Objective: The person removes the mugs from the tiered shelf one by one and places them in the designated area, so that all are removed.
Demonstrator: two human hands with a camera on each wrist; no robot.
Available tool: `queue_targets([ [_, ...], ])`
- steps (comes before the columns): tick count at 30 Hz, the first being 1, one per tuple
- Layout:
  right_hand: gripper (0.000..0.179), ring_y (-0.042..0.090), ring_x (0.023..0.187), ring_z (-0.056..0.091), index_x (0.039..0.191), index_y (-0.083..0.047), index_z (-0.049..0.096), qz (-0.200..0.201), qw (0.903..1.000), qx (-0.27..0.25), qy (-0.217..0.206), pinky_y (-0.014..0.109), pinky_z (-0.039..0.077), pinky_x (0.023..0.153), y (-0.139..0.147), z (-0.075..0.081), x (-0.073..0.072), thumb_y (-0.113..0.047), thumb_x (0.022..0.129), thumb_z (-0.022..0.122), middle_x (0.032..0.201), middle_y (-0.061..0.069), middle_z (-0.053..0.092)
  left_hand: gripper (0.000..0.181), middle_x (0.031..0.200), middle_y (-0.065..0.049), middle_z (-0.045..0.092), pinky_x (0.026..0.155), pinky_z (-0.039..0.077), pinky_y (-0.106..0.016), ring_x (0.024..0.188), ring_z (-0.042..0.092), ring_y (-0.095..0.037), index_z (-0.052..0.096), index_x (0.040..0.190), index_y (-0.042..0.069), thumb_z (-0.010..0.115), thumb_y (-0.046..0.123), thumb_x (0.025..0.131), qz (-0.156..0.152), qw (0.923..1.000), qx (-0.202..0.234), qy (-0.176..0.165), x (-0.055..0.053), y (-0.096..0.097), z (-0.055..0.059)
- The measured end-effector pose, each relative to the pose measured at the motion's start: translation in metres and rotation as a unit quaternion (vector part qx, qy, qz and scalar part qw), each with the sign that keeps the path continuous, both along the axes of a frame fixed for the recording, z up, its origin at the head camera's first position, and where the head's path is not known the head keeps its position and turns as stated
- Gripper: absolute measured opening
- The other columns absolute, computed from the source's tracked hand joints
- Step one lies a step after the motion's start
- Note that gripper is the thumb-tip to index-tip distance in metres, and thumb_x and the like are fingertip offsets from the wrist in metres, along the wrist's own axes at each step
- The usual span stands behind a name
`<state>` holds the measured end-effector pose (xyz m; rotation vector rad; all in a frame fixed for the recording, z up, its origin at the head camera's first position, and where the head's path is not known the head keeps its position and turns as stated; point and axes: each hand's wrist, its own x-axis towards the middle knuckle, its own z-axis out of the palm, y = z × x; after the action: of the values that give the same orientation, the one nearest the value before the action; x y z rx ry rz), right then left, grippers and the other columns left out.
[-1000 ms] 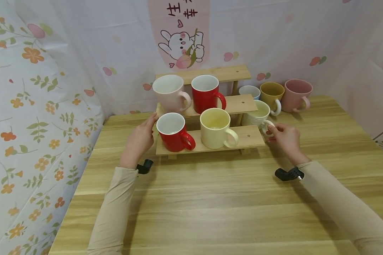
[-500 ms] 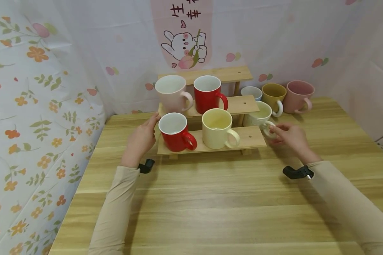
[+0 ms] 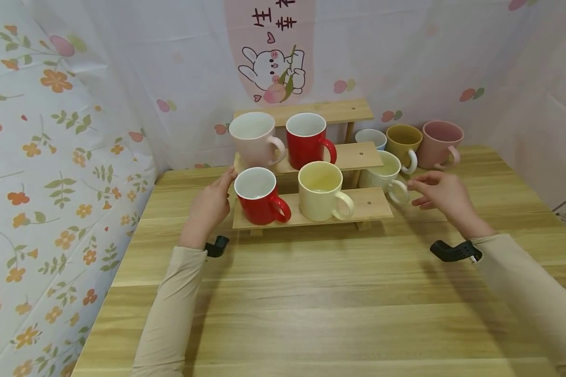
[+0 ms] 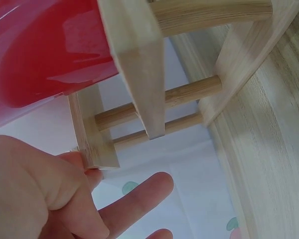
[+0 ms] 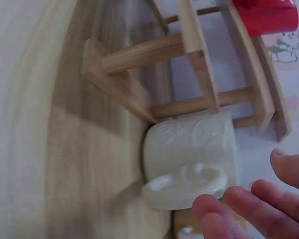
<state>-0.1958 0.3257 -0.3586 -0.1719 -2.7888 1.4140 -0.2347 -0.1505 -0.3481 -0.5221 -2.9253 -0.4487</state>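
Observation:
A three-tier wooden rack (image 3: 358,210) stands on the table. My left hand (image 3: 207,207) holds the left end of its middle board, fingertips at the board's end (image 4: 97,152) in the left wrist view. Beside the rack's right end, a cream mug (image 5: 184,144) with raised relief stands upright on the table, handle toward me. My right hand (image 3: 445,196) is just right of that handle, fingers loosely bent and holding nothing. On the rack's lower board are a red mug (image 3: 254,196) and a pale yellow mug (image 3: 318,191); the middle board carries a pale pink mug (image 3: 250,139) and another red mug (image 3: 306,141).
Behind the cream mug stand a light blue-white cup (image 3: 371,139), a mustard mug (image 3: 402,139) with a white handle, and a pink mug (image 3: 438,144). A printed cloth (image 3: 179,73) hangs behind the table (image 3: 302,303). Floral fabric (image 3: 52,209) covers the left side.
My right hand has let go of the cream mug's handle and moved off to the right. The left hand keeps its place on the rack. The view has shifted slightly.

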Motion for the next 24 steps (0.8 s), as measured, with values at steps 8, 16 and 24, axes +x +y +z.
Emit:
queue_targets([
  [8, 0.05, 0.011, 0.066, 0.071, 0.115, 0.003, 0.061, 0.021, 0.9988, 0.044, 0.004, 0.026, 0.056, 0.059, -0.013, 0.019, -0.001, -0.041, 0.091, 0.06, 0.091, 0.004, 0.072, 0.056, 0.15, -0.007, 0.042, 0.073, 0.053, -0.049, 0.093, 0.065, -0.041, 0.042, 0.142, 0.008, 0.049, -0.006, 0.088, -0.004, 0.9999, 0.008, 0.006, 0.0, -0.001, 0.0],
  [16, 0.05, 0.01, 0.065, 0.07, 0.113, 0.003, 0.063, 0.058, 0.9977, 0.034, -0.001, 0.027, 0.056, 0.059, -0.039, 0.036, -0.009, -0.042, 0.093, 0.057, 0.09, 0.002, 0.072, 0.056, 0.15, -0.007, 0.041, 0.075, 0.053, -0.05, 0.096, 0.064, -0.043, 0.041, 0.143, 0.007, 0.048, -0.006, 0.089, -0.002, 1.0, 0.006, 0.0, -0.001, -0.001, 0.0],
  [24, 0.052, 0.015, 0.067, 0.071, 0.11, 0.002, 0.065, 0.086, 0.9955, 0.037, -0.012, 0.032, 0.058, 0.06, -0.058, 0.045, -0.017, -0.046, 0.091, 0.058, 0.097, 0.012, 0.072, 0.058, 0.15, -0.007, 0.041, 0.071, 0.053, -0.048, 0.088, 0.066, -0.039, 0.041, 0.143, 0.009, 0.05, -0.006, 0.088, -0.003, 1.0, -0.001, -0.003, 0.0, -0.001, -0.001],
])
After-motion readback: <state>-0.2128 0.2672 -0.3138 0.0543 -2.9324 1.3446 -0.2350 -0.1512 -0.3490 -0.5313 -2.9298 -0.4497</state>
